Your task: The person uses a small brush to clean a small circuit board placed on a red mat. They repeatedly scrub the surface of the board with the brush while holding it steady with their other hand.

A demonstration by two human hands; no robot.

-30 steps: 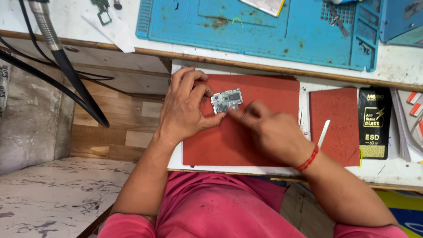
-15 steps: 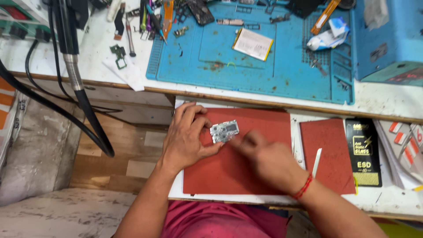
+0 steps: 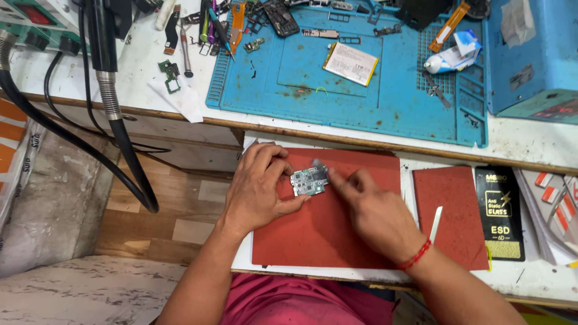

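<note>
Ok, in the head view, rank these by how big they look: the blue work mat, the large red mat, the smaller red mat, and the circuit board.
1. Blue work mat
2. Large red mat
3. Smaller red mat
4. Circuit board, held by the left hand

The blue mat lies farther from the camera yet looks largest.

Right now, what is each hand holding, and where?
Left hand pinches the small green circuit board by its left edge; right hand is blurred, hold unclear.

Bright, even, diffuse light from above; shadows soft and short. Desk (image 3: 530,144) surface slightly washed out at top left (no hard glare). Right hand (image 3: 376,213) motion-blurred at the fingertips, left hand (image 3: 256,192) sharp. Mild wide-angle bowing at edges.
</note>
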